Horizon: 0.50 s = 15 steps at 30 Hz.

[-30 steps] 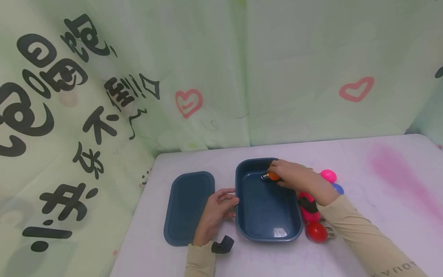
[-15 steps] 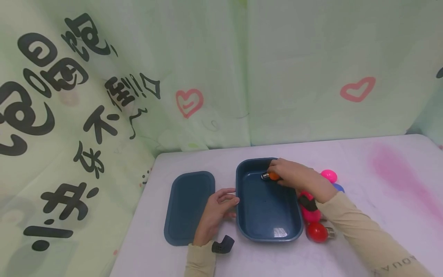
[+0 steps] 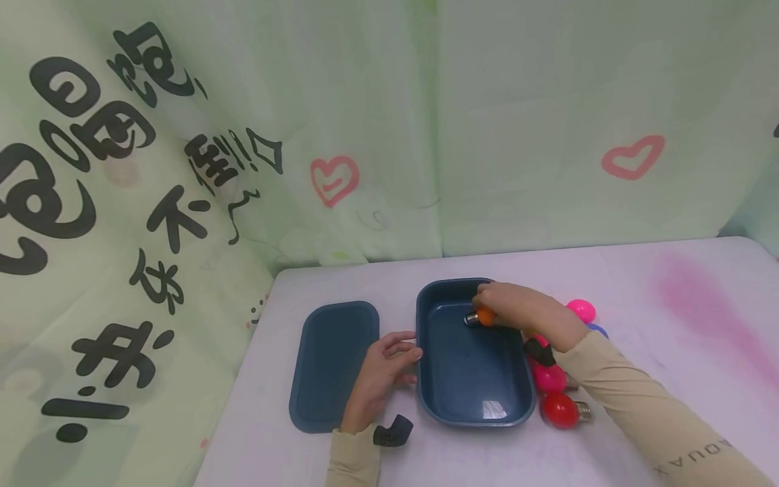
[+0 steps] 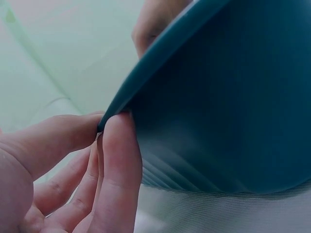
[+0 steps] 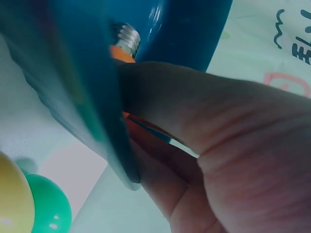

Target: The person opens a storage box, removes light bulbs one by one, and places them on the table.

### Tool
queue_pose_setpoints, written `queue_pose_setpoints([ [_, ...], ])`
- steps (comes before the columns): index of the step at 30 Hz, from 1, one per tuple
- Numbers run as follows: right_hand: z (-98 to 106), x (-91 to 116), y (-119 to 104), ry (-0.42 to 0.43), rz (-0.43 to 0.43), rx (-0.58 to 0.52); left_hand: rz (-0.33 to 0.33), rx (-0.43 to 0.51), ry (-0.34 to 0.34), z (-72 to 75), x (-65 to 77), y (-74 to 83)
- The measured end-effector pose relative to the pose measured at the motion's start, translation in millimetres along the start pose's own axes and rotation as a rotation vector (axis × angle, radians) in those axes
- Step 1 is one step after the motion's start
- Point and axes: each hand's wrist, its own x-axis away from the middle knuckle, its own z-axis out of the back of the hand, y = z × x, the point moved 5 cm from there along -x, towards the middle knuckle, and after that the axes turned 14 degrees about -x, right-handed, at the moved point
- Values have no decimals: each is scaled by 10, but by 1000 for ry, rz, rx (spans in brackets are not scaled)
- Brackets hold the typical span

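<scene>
A dark blue plastic bin (image 3: pixel 468 379) stands on the table. My left hand (image 3: pixel 385 368) pinches its left rim; in the left wrist view the thumb and a finger (image 4: pixel 119 160) meet across the edge. Inside the bin's far right corner, my right hand (image 3: pixel 517 308) grips an orange light bulb (image 3: pixel 485 316), its metal screw base (image 5: pixel 128 39) pointing left in the head view. Most of the bulb's glass is hidden by the fingers. Part of the right hand overlaps the bin's rim.
A flat dark blue lid (image 3: pixel 331 358) lies left of the bin. Along the bin's right side lie a red bulb (image 3: pixel 560 410), pink bulbs (image 3: pixel 550 379) and a blue one (image 3: pixel 598 329), partly under the right arm. Yellow (image 5: pixel 14 199) and green (image 5: pixel 48 204) bulbs show in the right wrist view.
The orange bulb has shifted slightly toward me and to the right within the bin, with the right hand still gripping it. The left hand stays at the rim.
</scene>
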Motion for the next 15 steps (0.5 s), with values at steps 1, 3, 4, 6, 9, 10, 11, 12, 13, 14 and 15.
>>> queue_pose_setpoints([
  [1, -2, 0, 2, -3, -4, 2, 1, -3, 1, 0, 2, 3],
  [3, -4, -1, 2, -7, -8, 9, 6, -9, 5, 2, 5, 5],
  [4, -6, -1, 4, -9, -11, 10, 10, -9, 8, 2, 8, 4],
  [6, -9, -1, 5, -14, -19, 10, 10, -7, 9, 3, 12, 6],
  [9, -12, -3, 1, -17, -9, 11, 3, -3, 7, 0, 12, 3],
  [10, -11, -2, 0, -17, -4, 8, 2, -1, 6, 0, 12, 2],
  [11, -8, -1, -6, -15, 4, 7, 0, -1, 5, 0, 11, 1],
  [12, -5, 1, -8, -12, 13, 7, -3, 1, 4, -1, 10, 0],
  [13, 0, 5, -12, -8, 19, 6, -2, 0, 5, 0, 9, -4],
  [14, 9, 9, -21, -4, 33, 8, -1, 0, 4, 0, 9, -7],
  [15, 18, 15, -29, 0, 39, 9, -1, -1, 6, 0, 6, -9],
])
